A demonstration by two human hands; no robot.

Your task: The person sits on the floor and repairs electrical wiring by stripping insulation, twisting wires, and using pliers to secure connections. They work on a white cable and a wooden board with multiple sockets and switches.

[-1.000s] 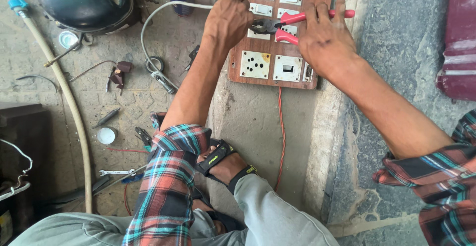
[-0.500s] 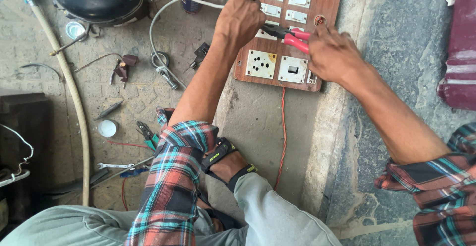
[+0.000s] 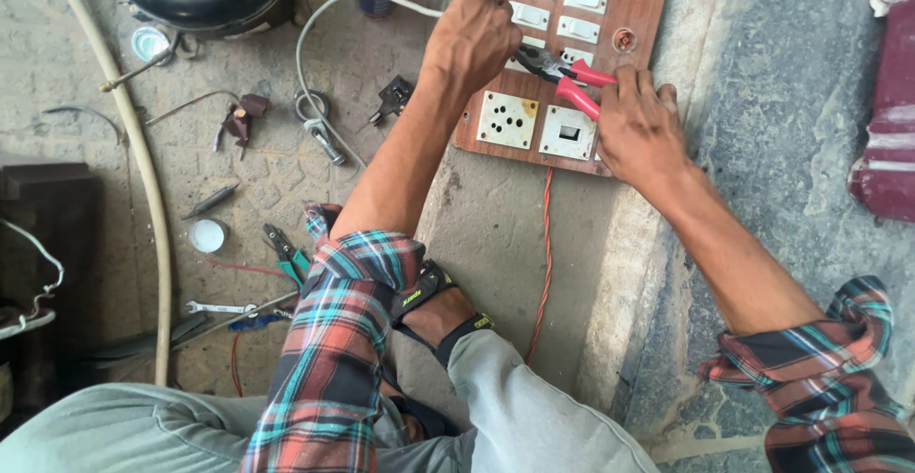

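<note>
The switchboard (image 3: 562, 63) lies on the floor in front of the person. The right hand (image 3: 640, 122) is closed on the red pliers (image 3: 570, 78), whose long axis points left toward the left hand (image 3: 474, 37), fisted, resting on the board.

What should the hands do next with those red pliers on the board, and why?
Probably squeeze gently: the right hand grips the red-handled pliers, whose tip sits under the left hand on the brown wooden switch board.
</note>
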